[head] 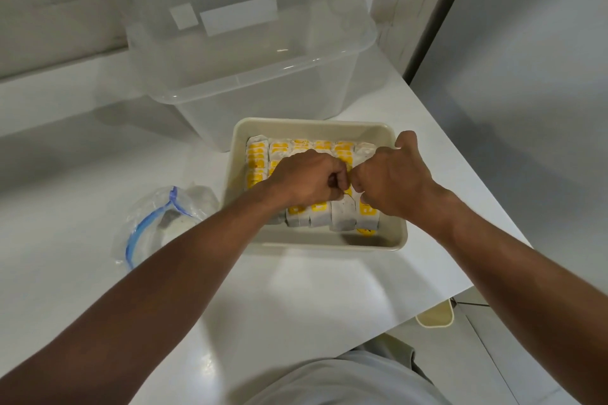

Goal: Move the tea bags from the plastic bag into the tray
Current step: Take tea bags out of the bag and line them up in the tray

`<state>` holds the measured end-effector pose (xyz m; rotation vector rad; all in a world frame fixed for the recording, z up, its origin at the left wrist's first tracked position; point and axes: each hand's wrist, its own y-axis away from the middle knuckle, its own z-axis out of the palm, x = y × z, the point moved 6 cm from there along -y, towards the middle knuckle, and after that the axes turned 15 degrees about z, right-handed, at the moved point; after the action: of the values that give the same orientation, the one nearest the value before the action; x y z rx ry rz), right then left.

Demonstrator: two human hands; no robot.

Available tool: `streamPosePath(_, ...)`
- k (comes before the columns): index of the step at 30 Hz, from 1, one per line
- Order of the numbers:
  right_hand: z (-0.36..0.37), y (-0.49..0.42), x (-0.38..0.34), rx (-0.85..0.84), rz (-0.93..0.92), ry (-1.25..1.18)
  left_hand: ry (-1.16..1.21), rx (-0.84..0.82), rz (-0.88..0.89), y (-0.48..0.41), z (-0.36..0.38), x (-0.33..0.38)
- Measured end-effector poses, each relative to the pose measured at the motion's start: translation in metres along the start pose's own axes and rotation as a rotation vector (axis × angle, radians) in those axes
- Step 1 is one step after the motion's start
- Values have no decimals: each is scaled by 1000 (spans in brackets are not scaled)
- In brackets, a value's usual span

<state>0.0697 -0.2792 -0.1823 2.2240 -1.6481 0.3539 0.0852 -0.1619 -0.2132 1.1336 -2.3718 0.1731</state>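
A beige tray (pixel 316 242) sits on the white table and holds rows of white tea bags (pixel 332 215) with yellow tags. Both hands are over the tray's middle, knuckles almost touching. My left hand (pixel 304 176) has its fingers curled down among the tea bags. My right hand (pixel 391 179) is curled the same way beside it. What the fingertips grip is hidden under the hands. The clear plastic bag (pixel 164 223) with a blue zip strip lies left of the tray, crumpled, with pale contents inside.
A large clear plastic storage box (pixel 250 52) stands just behind the tray. The table's right edge (pixel 487 194) runs diagonally close to the tray. A beige bin (pixel 436 316) shows on the floor below that edge. My shirt fills the bottom centre.
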Motion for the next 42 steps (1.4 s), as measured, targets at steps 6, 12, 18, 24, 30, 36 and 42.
streamPosePath(6, -17, 17, -15, -54, -89, -71, -378, -48, 88, 23, -20, 6)
streamPosePath(12, -5, 21, -45, -129, -115, -103, -552, -113, 97, 26, 0, 10)
streamPosePath(18, 2, 12, -39, -104, -24, -91, -548, -126, 108, 20, -3, 8)
streamPosePath(24, -12, 16, -32, -68, -85, -67, -525, -131, 138, 25, -1, 6)
streamPosePath(30, -6, 18, -24, -121, -92, 149, -554, -52, 138, 29, -3, 7)
streamPosePath(36, -8, 17, -22, -64, -86, 85, -429, -29, 105, 35, -23, 3)
streamPosePath(42, -13, 12, -45, -233, -189, -454, -562, -33, 69, 60, -83, -17)
